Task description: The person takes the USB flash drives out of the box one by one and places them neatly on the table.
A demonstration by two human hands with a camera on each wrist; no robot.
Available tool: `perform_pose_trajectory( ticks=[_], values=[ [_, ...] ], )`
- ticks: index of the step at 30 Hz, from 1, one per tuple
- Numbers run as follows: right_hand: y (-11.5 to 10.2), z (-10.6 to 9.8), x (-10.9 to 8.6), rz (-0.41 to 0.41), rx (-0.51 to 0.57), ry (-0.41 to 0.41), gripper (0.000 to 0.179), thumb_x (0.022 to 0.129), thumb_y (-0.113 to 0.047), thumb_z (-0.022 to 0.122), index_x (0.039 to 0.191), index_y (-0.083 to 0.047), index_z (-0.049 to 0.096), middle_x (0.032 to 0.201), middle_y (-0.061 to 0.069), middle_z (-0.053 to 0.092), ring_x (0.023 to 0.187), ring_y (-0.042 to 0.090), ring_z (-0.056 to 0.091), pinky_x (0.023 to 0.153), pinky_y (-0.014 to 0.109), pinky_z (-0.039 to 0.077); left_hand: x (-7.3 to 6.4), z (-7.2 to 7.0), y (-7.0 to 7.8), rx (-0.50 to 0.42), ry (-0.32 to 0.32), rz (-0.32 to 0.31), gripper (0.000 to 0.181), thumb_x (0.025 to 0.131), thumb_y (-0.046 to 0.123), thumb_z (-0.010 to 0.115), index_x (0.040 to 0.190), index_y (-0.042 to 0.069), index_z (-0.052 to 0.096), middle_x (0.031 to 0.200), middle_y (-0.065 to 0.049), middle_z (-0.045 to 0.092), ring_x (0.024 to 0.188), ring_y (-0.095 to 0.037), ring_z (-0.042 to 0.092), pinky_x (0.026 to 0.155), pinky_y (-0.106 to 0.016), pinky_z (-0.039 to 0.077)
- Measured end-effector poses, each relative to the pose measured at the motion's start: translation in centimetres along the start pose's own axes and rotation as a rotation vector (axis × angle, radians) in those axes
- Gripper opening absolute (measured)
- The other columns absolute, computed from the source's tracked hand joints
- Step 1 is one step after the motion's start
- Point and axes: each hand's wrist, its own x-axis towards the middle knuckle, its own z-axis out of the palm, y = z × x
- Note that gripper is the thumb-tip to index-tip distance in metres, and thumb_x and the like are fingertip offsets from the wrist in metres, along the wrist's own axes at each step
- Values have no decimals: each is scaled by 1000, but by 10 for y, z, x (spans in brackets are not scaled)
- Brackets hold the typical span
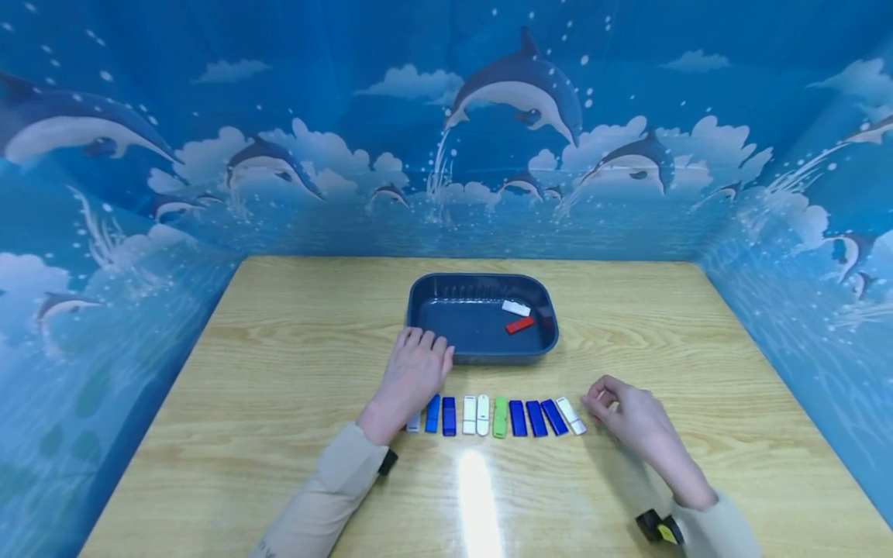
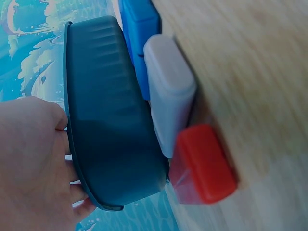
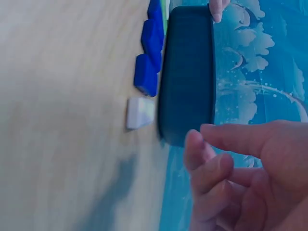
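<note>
My left hand (image 1: 413,373) is at the near-left corner of a dark blue plastic basin (image 1: 481,359). Its thumb and fingers grip the rim, as the left wrist view shows. In front of the basin runs a row of USB flash drives: a red one (image 2: 207,163), hidden in the head view, a pale grey one (image 1: 414,423), then blue, white and a green one (image 1: 500,417). Beside the white drive (image 1: 571,415) at the right end hovers my right hand (image 1: 631,415), fingers loosely bent, thumb and forefinger close together. Nothing shows between them.
Inside the basin lie a white flash drive (image 1: 516,308) and a red flash drive (image 1: 519,325), toward its right side. The wooden table (image 1: 314,310) is walled at the back and sides by a dolphin-print sheet (image 1: 391,225).
</note>
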Motion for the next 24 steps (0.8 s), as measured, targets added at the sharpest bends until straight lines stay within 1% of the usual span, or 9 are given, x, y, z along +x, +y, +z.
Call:
perform_pose_trajectory(
  ticks=[6,11,17,20,22,24],
  values=[
    [-20,-6,17,-110,-49,152,12,98,-22,67,92,-12,67,73,-6,66,46,8,45,44,26,32,-1,-1,0,10,-5,-1,34,109,30,44,117,7,68,114,-12,70,119,-31,61,116,-50,37],
    [-41,-9,36,-159,-92,205,12,97,-21,68,92,-10,68,76,-1,68,45,9,44,41,26,30,-1,-2,0,-5,-3,1,34,109,30,44,117,6,68,113,-12,70,118,-31,61,116,-50,37],
    [-63,-8,65,-214,-114,198,10,97,-20,69,97,-10,70,83,4,71,46,10,46,40,27,30,-1,-2,0,-11,-3,2,35,109,30,44,117,6,68,114,-12,70,118,-31,61,116,-50,36],
    [-72,-3,82,-246,-139,164,9,95,-17,71,98,-9,72,81,4,71,47,10,45,41,26,31,-1,-2,0,-10,-6,-2,35,109,30,44,117,6,68,114,-12,70,119,-31,61,116,-50,36],
    [-75,2,95,-266,-179,135,10,94,-15,73,100,-8,73,80,3,71,48,11,45,43,26,32,-2,-1,0,-8,-6,-4,35,109,30,44,117,6,68,115,-12,70,119,-31,61,116,-50,36],
    [-77,6,106,-277,-222,102,11,92,-14,75,101,-7,75,81,4,71,51,12,48,44,26,35,-2,-1,0,-10,-8,-2,35,109,30,44,117,6,67,115,-12,70,119,-31,61,116,-50,36]
  ],
)
